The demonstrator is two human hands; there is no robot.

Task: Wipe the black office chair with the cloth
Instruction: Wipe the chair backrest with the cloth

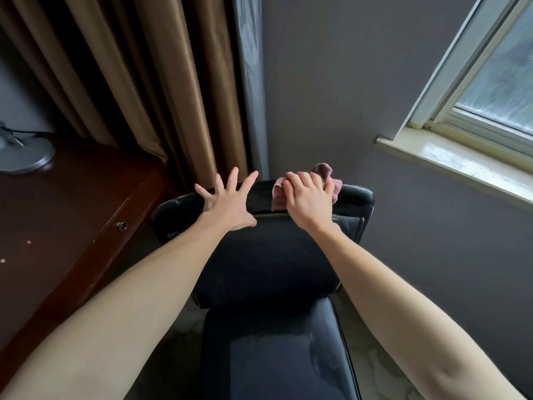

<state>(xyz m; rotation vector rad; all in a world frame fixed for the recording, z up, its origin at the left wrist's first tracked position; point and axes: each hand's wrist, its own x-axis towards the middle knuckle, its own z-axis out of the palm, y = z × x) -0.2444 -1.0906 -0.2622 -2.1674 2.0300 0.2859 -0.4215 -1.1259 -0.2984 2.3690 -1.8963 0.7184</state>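
- Right hand (310,199) fingers curled, pressing cloth (328,180) on chair (268,255) top edge.
- Left hand (227,202) fingers spread, bracing chair.
- Best: firm, overlapping strokes along edge.

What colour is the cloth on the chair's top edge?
Dusty pink cloth, seen in the head view.

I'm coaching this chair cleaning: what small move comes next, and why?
Probably slide the right hand with the pink cloth leftward along the top edge of the black office chair toward the left hand: the cloth sits right of centre.
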